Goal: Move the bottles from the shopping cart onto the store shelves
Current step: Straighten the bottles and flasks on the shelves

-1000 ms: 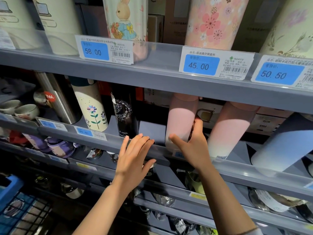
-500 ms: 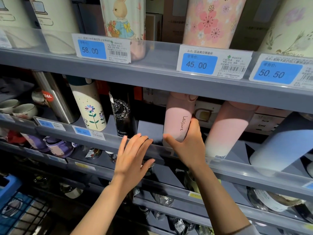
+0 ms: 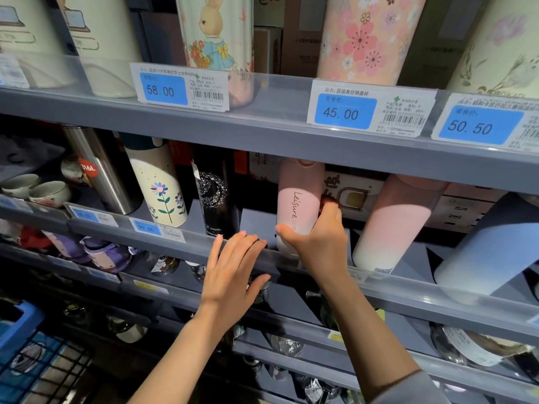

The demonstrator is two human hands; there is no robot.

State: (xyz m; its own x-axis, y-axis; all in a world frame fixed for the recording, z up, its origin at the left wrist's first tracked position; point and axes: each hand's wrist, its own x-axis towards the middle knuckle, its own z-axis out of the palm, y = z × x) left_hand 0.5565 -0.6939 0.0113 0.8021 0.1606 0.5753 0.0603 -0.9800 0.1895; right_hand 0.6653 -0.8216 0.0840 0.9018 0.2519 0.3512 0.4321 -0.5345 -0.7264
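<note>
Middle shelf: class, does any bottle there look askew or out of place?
Nothing is damaged or spilled. The pink Leisure bottle is gripped by the right hand, so not yet released. The left hand rests on the shelf rail.

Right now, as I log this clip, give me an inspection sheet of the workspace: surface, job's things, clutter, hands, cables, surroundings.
Surface: grey middle shelf with a clear front lip and price tags.
Job's things: pink Leisure bottle standing on that shelf, between the black Pepsi bottle and a pink gradient bottle.
Clutter: steel flask, floral cream bottle, small cups at far left.
Hands: right hand grips the Leisure bottle low down; left hand rests flat on the shelf lip.
Cables: nothing seen.
Surroundings: upper shelf with 58.00, 45.00 and 50.50 tags; blue cart at lower left.
</note>
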